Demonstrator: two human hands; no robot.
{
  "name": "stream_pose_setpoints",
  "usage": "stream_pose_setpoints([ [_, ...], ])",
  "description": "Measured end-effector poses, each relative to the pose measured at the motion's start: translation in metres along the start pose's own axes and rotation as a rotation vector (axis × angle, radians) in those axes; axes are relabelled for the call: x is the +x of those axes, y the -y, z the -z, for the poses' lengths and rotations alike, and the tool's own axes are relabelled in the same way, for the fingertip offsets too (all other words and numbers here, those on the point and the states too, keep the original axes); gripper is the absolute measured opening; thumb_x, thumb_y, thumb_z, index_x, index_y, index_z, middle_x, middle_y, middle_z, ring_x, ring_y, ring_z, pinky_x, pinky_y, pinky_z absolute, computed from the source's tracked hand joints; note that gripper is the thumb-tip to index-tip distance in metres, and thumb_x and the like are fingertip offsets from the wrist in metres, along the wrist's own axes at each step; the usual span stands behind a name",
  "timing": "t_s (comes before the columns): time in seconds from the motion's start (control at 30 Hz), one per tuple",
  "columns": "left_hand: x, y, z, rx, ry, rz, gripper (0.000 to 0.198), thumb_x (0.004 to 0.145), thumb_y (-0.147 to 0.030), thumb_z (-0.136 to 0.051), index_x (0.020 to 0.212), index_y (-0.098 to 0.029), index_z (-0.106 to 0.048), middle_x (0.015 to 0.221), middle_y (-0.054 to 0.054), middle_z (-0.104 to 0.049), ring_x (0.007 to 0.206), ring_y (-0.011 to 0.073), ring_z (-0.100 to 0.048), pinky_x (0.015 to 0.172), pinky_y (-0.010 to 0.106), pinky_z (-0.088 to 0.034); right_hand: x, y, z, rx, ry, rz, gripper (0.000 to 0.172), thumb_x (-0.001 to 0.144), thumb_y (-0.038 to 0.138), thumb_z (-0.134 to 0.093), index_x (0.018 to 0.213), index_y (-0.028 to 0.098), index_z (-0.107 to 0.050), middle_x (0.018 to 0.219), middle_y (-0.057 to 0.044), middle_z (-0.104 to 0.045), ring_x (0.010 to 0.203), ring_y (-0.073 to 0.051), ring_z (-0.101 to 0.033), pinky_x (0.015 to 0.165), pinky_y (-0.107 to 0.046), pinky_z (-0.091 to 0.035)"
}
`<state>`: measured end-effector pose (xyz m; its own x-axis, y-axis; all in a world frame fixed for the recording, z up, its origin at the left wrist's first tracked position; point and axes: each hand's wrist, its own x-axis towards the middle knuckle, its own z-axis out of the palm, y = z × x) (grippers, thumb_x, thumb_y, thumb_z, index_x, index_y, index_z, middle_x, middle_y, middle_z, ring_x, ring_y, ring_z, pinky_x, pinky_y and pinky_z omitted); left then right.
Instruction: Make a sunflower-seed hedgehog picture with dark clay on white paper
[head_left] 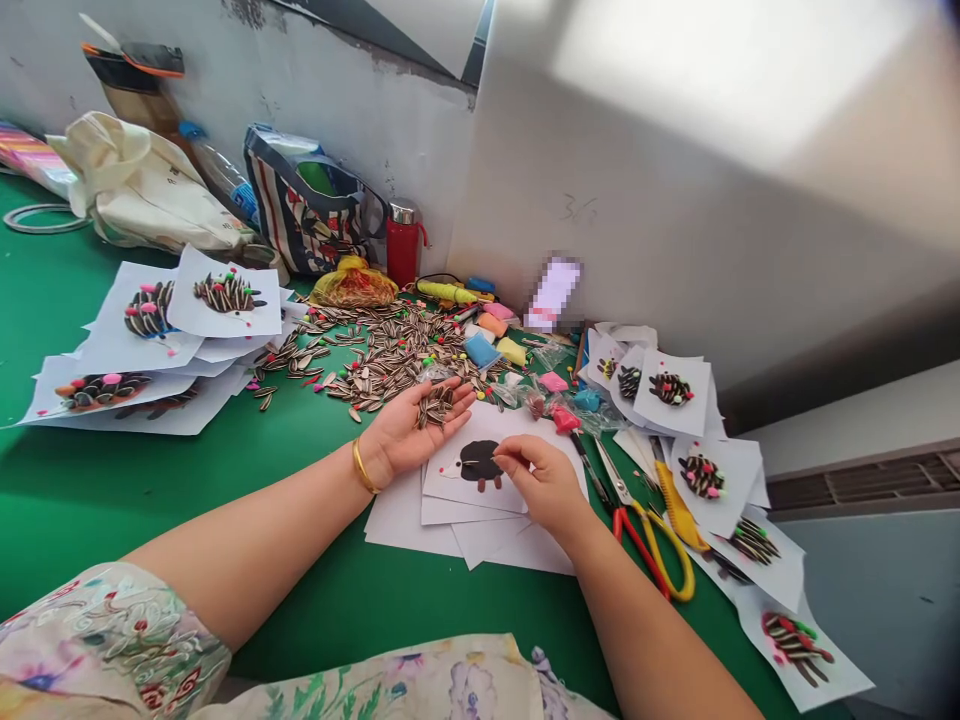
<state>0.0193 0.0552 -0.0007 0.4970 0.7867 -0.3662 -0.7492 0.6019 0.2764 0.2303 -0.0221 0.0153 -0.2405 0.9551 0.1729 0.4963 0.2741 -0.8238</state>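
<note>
My left hand (409, 425) lies palm up with fingers stretched out, a small heap of striped sunflower seeds (435, 407) resting on it. Beside it, my right hand (544, 480) is closed in a pinch at the right edge of a black hedgehog shape (480, 462). Whatever is between those fingertips is too small to make out. The hedgehog has a white face with red dots and brown feet, and sits on a white paper card (450, 508) atop several loose sheets. One pale sliver, seemingly a seed, lies across the black body.
Loose seeds (390, 345) spread behind my hands, with coloured clay packets (484, 350). Finished seed-hedgehog cards pile at left (225, 325) and right (675, 400). Scissors (649, 530), a yellow cutter (675, 500), a red bottle (403, 245) and bags (150, 190) also lie about.
</note>
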Motion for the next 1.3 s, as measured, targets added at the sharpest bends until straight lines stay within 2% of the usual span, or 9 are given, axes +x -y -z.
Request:
stream_pose_setpoints([
  [0.1, 0.0, 0.0, 0.001, 0.002, 0.012, -0.002, 0.032, 0.1, -0.026, -0.037, 0.115, -0.013, -0.063, 0.118, 0.015, -0.068, 0.117, 0.0258, -0.063, 0.097, 0.041, -0.053, -0.001, 0.004, -0.002, -0.071, 0.063, -0.021, 0.013, 0.088, 0.017, -0.055, 0.082, 0.023, -0.065, 0.076, 0.0, -0.068, 0.074, -0.016, -0.06, 0.068, -0.027, -0.045],
  [0.27, 0.0, 0.0, 0.001, -0.004, 0.013, 0.003, 0.032, 0.1, -0.026, -0.038, 0.115, -0.012, -0.063, 0.116, 0.015, -0.069, 0.116, 0.0256, -0.064, 0.097, 0.041, -0.053, -0.003, 0.001, -0.007, -0.173, 0.129, -0.023, 0.019, 0.086, 0.012, -0.054, 0.094, 0.025, -0.066, 0.087, 0.001, -0.072, 0.08, -0.015, -0.063, 0.071, -0.026, -0.045],
  [0.33, 0.001, 0.0, 0.002, -0.003, 0.016, 0.002, 0.033, 0.1, -0.026, -0.038, 0.115, -0.012, -0.063, 0.117, 0.016, -0.069, 0.116, 0.0258, -0.064, 0.097, 0.041, -0.054, -0.004, 0.001, -0.008, -0.243, 0.141, 0.011, 0.02, 0.086, 0.01, -0.054, 0.091, 0.025, -0.066, 0.086, 0.001, -0.071, 0.079, -0.015, -0.062, 0.071, -0.027, -0.045],
  [0.47, 0.001, 0.0, 0.003, 0.0, 0.022, 0.005, 0.034, 0.1, -0.027, -0.037, 0.115, -0.012, -0.063, 0.119, 0.017, -0.067, 0.116, 0.0261, -0.064, 0.096, 0.041, -0.054, -0.004, 0.002, -0.013, -0.399, 0.064, 0.158, 0.016, 0.084, 0.009, -0.058, 0.081, 0.022, -0.067, 0.084, -0.002, -0.067, 0.08, -0.017, -0.059, 0.073, -0.029, -0.043],
  [0.63, 0.001, 0.001, 0.004, 0.0, 0.023, 0.007, 0.035, 0.1, -0.028, -0.036, 0.114, -0.012, -0.064, 0.121, 0.019, -0.066, 0.118, 0.0261, -0.063, 0.097, 0.041, -0.053, -0.002, 0.001, -0.023, -0.522, -0.007, 0.248, 0.015, 0.085, 0.01, -0.059, 0.084, 0.021, -0.069, 0.083, -0.004, -0.064, 0.081, -0.019, -0.056, 0.074, -0.031, -0.042],
  [1.3, 0.002, 0.001, 0.004, 0.005, 0.038, 0.007, 0.034, 0.1, -0.028, -0.037, 0.115, -0.012, -0.064, 0.122, 0.018, -0.066, 0.118, 0.0261, -0.063, 0.097, 0.041, -0.054, -0.001, 0.002, -0.033, -0.833, 0.006, 0.304, 0.012, 0.087, 0.011, -0.059, 0.084, 0.019, -0.067, 0.082, -0.005, -0.062, 0.08, -0.02, -0.051, 0.071, -0.032, -0.032],
])
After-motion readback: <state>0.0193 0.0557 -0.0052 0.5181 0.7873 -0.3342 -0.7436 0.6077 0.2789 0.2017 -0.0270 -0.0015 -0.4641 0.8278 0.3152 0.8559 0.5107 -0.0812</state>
